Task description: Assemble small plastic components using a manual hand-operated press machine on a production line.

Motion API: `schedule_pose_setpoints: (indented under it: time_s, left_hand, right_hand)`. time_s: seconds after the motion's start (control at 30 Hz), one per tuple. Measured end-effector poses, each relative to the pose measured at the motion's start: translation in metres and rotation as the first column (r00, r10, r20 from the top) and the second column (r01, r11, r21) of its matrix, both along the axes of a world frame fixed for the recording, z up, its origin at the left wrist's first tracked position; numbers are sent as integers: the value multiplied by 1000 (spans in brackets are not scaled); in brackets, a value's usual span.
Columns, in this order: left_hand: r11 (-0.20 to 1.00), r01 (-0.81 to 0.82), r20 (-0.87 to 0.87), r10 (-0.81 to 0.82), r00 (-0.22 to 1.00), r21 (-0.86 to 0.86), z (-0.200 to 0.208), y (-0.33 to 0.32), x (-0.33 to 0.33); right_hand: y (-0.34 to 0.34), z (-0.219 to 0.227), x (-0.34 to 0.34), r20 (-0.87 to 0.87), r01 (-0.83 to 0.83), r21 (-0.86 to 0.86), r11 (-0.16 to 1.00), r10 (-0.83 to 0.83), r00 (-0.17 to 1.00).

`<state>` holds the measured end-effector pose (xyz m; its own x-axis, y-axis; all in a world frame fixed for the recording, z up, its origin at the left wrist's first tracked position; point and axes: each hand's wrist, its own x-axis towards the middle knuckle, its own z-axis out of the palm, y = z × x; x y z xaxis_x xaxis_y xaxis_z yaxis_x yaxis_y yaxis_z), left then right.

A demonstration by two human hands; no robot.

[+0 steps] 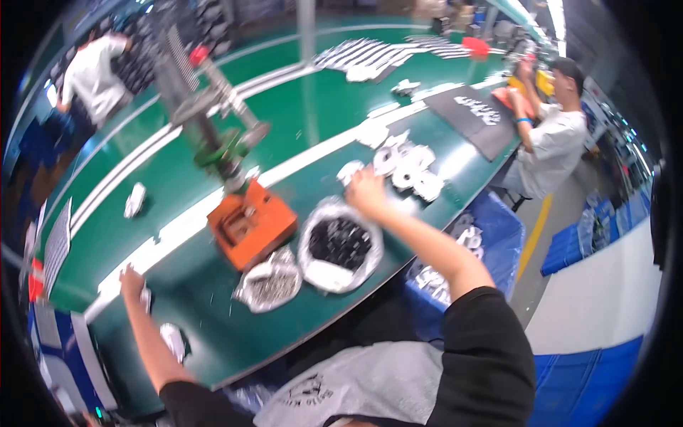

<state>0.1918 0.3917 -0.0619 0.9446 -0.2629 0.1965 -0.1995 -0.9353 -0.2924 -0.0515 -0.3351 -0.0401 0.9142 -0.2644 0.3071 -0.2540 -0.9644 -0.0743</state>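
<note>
Orange fixture (256, 224) taken as landmark; it sits on the tabletop (235, 341) under a green-and-silver tool head (222, 153). Right hand (366, 191) lies to the right of the fixture and slightly beyond it, fingers curved down at a white part (348, 172). Contact looks likely; whether the grip is closed cannot be told. Left hand (131, 281) is well apart, left of the fixture, near a white piece (146, 299) beside its wrist; fingers small and blurred, so grip and contents cannot be told.

White ringed parts (407, 167) crowd together to the right of the fixture, past the right hand. Risk, in my judgement: lifting the part at the fingers could drag a neighbour, since the group is tight.

Bag of dark parts (306, 266) stands just to the right of the fixture, open, its rim below the right forearm. A low return of that arm could catch the loose film and spill the contents. Smaller bag of tiny parts (246, 296) rests at the near side of the fixture, also open; a knock there would probably scatter pieces.

Second white piece (173, 340) lies left of the fixture, toward the near edge, close to the left forearm. Probable hazard: a sleeve or forearm sweeping it off, cause being reach without sight of it.
</note>
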Motion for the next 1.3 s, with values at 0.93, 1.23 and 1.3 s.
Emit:
schedule_pose_setpoints:
  time_s: [0.93,1.23,1.3]
  left_hand:
    - [-367,-10,156,-420,894,-930,85,-400,-331]
    - [-328,-297,-118,-470,875,-897,90,-403,-329]
    - [-361,-303,-138,-418,898,-882,83,-409,-328]
  right_hand:
    - [208,63,-142,464,-407,882,-238,290,837]
    - [205,56,-149,438,-487,868,100,309,844]
    - [205,49,-146,626,-679,614,401,277,729]
